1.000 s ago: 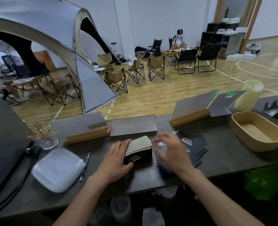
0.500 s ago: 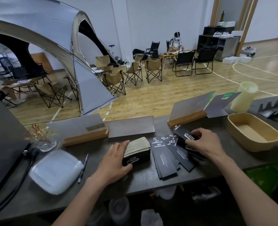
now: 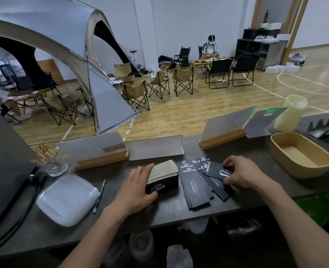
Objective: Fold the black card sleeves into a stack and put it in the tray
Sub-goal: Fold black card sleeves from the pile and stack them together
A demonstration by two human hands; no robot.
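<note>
Gripping the stack (image 3: 162, 177), left hand (image 3: 138, 187); right hand (image 3: 241, 174) pinches a sleeve (image 3: 216, 171) (unfolded).

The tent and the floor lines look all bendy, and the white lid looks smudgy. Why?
Head view: the wide-angle lens bows the tent and the floor lines toward the edges. Head view: the white lid near the left edge is smeared by blur, while the print on the folded sleeve stack under the left hand stays readable.

Bare forearms, bare hands (image 3: 138, 187)
</note>
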